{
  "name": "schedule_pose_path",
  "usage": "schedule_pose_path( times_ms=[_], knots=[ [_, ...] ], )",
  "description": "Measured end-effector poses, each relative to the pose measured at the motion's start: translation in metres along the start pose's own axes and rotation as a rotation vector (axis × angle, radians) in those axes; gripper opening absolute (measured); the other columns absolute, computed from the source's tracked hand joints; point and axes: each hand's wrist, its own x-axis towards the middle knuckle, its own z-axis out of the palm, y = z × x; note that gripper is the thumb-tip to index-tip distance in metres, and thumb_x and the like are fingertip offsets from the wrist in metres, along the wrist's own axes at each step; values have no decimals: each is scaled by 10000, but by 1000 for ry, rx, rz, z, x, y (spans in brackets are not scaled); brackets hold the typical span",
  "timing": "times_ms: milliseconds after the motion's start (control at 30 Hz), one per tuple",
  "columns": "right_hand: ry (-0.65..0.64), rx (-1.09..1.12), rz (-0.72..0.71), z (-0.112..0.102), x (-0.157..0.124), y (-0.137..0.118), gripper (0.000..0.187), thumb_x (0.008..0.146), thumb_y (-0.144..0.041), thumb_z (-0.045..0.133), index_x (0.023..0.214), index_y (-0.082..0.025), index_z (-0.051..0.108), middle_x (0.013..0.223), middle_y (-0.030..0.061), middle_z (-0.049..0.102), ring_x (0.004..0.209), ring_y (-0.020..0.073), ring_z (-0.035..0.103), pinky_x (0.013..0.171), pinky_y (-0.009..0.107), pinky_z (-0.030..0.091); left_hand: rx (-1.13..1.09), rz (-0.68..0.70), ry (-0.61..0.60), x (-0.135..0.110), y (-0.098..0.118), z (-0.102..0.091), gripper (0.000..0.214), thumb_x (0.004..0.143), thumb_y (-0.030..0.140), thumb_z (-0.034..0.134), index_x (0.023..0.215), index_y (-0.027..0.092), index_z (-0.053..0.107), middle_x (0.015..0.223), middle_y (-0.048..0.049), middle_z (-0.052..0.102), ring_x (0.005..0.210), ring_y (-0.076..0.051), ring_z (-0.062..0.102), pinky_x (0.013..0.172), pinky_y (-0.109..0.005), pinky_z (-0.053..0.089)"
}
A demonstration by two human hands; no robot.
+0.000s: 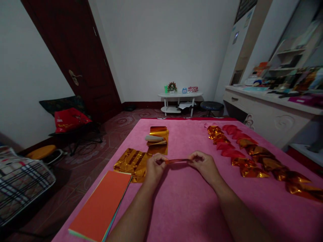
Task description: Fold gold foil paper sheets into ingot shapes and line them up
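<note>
My left hand (155, 168) and my right hand (204, 164) hover just above the pink table cloth (181, 201), each pinching one end of a narrow folded strip of gold-and-red foil paper (178, 161) stretched flat between them. Both hands have their fingers curled in a pinch. Just left of my left hand lies a crumpled gold foil sheet (131, 163). Behind it sits a stack of gold foil sheets (158, 136) with a pale cylindrical tool (153, 138) resting on top.
A stack of coloured paper with an orange top sheet (103, 205) lies at the table's front left. A row of several folded gold and red foil pieces (252, 154) runs along the right side. A white desk (272, 111) stands to the right, a small white table (179, 97) by the far wall.
</note>
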Motion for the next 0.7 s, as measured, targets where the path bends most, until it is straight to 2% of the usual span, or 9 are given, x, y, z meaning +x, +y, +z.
schedule_pose_path(
  times_ms=[33,133,267,400,567,633,700],
  knots=[
    [9,8,-52,1,-1,-1,15,636,-179,615,650,-181,610,691,11,629,655,155,569,610,261,425,-13,46,24,1,0,-1,76,662,125,624,618,150,681,683,-30,644,667,-146,577,610,-237,404],
    [31,23,-209,4,-3,-2,153,632,-89,525,657,-192,635,806,37,659,786,179,615,700,277,450,-75,180,86,2,6,-3,181,652,55,560,654,163,705,727,-36,654,709,-154,600,651,-251,433],
    [61,39,-273,5,-3,1,184,652,-68,518,659,-198,646,842,45,663,825,186,627,734,289,462,-117,241,120,1,12,-4,249,627,19,523,674,174,713,741,-34,645,735,-158,605,665,-254,452],
    [69,48,-259,5,-2,1,175,654,-75,526,656,-199,651,827,42,667,816,186,630,725,285,468,-92,227,98,1,13,-3,245,629,14,535,667,173,717,732,-38,648,718,-156,600,642,-245,444],
    [72,13,-153,5,-3,-3,146,642,-109,557,690,-188,670,732,22,663,706,167,610,641,259,455,-48,172,4,0,14,-2,68,676,132,677,693,163,735,694,-38,657,654,-144,568,601,-236,406],
    [65,5,-90,5,-4,-4,95,628,-142,614,694,-178,672,670,3,643,638,153,582,594,249,440,-28,106,-24,-1,15,-2,60,705,201,694,694,156,732,639,-23,638,607,-130,538,582,-231,383],
    [34,28,-45,6,-5,-6,75,626,-200,678,694,-170,667,644,-6,630,613,148,567,575,248,437,-24,16,-58,-2,16,-1,149,745,273,678,682,145,723,562,2,592,539,-110,486,541,-222,347]
  ],
)
